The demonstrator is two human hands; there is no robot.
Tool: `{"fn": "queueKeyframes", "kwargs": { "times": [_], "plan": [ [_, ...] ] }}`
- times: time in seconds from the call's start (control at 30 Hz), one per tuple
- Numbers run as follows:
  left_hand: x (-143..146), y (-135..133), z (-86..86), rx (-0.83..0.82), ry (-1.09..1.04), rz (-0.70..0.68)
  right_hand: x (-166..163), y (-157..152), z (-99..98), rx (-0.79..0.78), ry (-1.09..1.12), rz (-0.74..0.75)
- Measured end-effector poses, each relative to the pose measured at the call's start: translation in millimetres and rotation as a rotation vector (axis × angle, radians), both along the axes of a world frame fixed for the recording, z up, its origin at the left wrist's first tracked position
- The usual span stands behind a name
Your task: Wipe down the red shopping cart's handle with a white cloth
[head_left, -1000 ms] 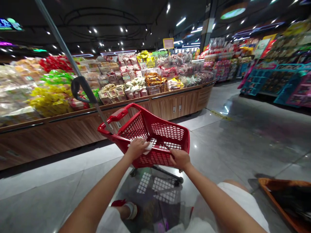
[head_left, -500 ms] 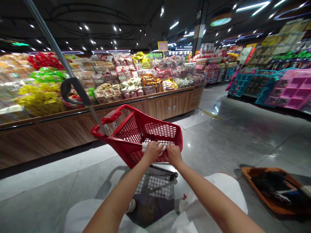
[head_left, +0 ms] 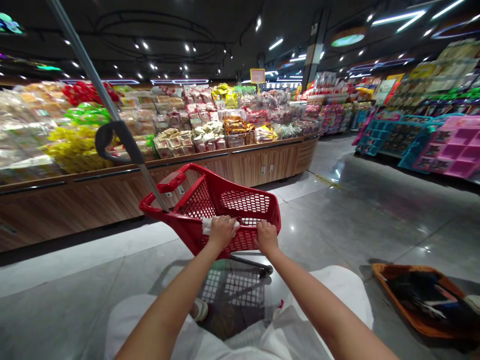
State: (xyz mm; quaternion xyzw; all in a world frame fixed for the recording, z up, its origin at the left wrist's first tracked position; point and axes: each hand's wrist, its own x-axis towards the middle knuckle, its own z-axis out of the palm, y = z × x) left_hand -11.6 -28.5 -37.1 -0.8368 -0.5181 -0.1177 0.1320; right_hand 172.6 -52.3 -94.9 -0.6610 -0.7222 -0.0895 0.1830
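Note:
A red plastic shopping basket [head_left: 243, 202] on wheels stands on the grey floor in front of me, tilted, with a long metal pull handle [head_left: 112, 135] rising to the upper left. My left hand [head_left: 222, 231] presses a white cloth [head_left: 207, 226] against the basket's near rim, fingers closed over it. My right hand [head_left: 266, 237] grips the same rim a little to the right. The basket looks empty inside.
A long wooden display counter [head_left: 240, 165] piled with packaged snacks runs along the left. An orange basket [head_left: 408, 320] with dark items lies on the floor at right. Blue and pink racks [head_left: 431, 145] line the far right. A spray bottle tip [head_left: 279, 303] shows by my lap.
My left hand slid the cloth back and forth along the near rim, and my hands came closer together. The view shifted slightly.

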Motion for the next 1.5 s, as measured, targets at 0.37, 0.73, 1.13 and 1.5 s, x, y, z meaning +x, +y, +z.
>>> {"fn": "queueKeyframes", "kwargs": {
  "times": [0.37, 0.73, 1.13, 1.5],
  "plan": [
    [47.4, -15.0, -23.3, -0.039, -0.025, -0.088, 6.0, -5.7, -2.6, 0.053, 0.013, 0.056],
    [-41.9, -12.6, 13.7, 0.035, 0.043, 0.026, 7.0, -7.9, 2.3, 0.036, -0.029, 0.083],
    [34.4, -21.0, -16.3, -0.076, 0.040, -0.121, 5.0, -10.3, -31.8, 0.174, 0.076, 0.201],
    [-23.6, -15.0, 3.2, -0.018, 0.032, -0.056, -12.5, 2.7, -28.7, 0.165, 0.090, 0.067]
  ]
}}
